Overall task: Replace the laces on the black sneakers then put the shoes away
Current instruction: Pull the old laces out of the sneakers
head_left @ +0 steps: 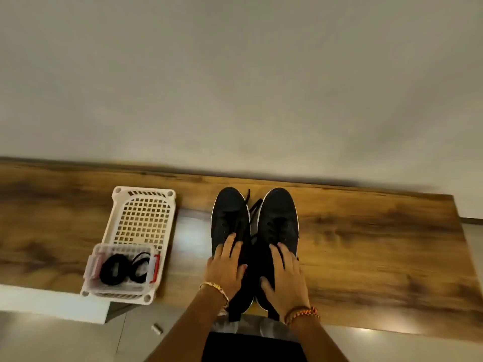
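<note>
Both hands [254,270] flat on black sneakers [254,220]

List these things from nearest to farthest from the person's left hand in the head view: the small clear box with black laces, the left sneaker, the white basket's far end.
Measured from the left hand:
1. Left sneaker: directly under the hand, touching it.
2. Small clear box with black laces: to the hand's left, at the basket's near end.
3. White basket, far end: farther left and toward the wall.

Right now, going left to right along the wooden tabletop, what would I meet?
White perforated plastic basket holding coiled black laces → left black sneaker under the left hand → right black sneaker under the right hand.
</note>
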